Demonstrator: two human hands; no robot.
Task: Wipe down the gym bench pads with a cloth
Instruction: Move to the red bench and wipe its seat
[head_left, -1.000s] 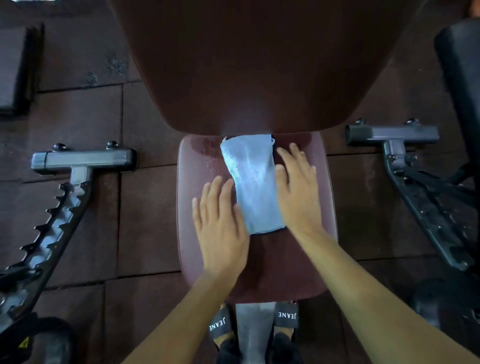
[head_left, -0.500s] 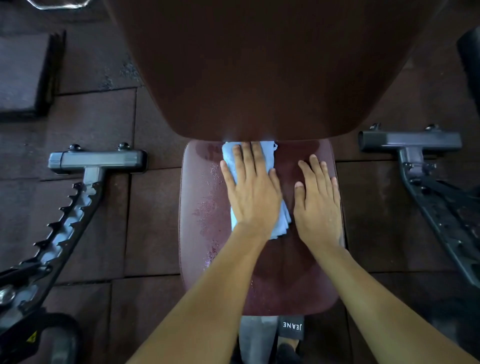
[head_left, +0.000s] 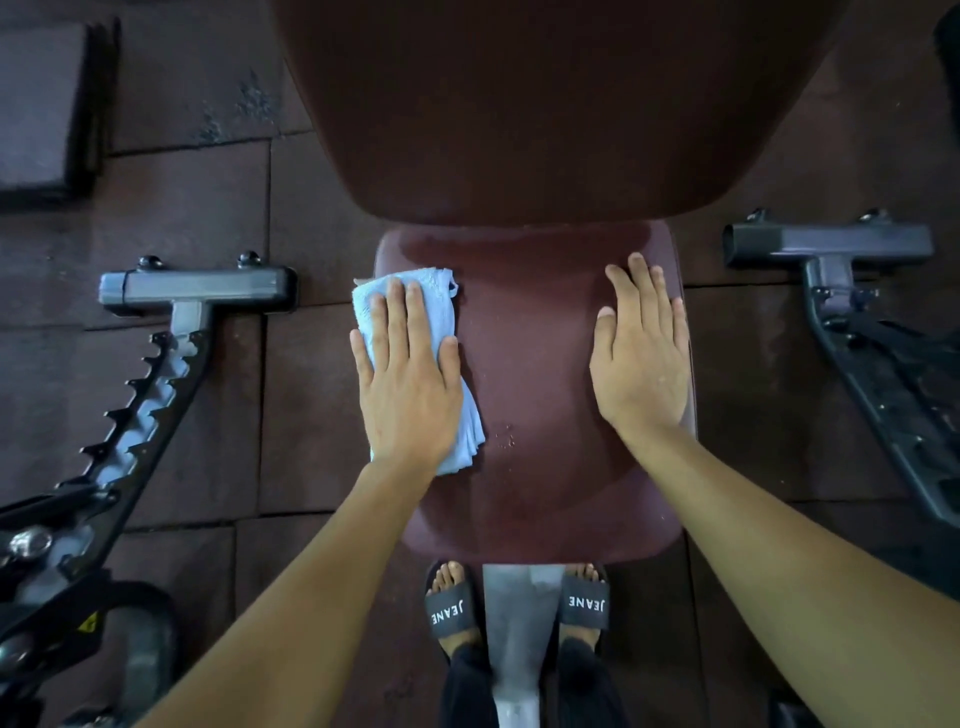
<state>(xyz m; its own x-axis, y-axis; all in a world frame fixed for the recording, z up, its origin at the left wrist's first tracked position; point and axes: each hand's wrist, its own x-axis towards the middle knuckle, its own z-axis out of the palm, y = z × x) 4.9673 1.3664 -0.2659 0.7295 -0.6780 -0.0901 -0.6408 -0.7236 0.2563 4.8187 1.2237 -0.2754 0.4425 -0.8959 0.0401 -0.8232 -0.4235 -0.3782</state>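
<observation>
The folded pale blue cloth (head_left: 470, 431) lies on the left edge of the dark red seat pad (head_left: 530, 364), its outer edge slightly overhanging the side. The left hand (head_left: 408, 379) presses flat on top of it, fingers straight and close together, pinching nothing. The right hand (head_left: 641, 358) rests flat on the bare pad near its right edge, fingers straight and holding nothing, well apart from the cloth and seemingly bracing.

A small cluster of droplets (head_left: 504, 436) sits on the pad just beside the cloth's near corner, and a faint damp sheen shows toward the far end, so the seat looks partly wiped, not finished. Its middle, right side and near end likely need passes. The large back pad (head_left: 519, 104) rises beyond the seat; whether it has been wiped cannot be told.

Below the seat stand two sandalled feet (head_left: 451, 613) on the dark tiled floor (head_left: 208, 208), with a toothed metal frame (head_left: 145, 395) to the left
</observation>
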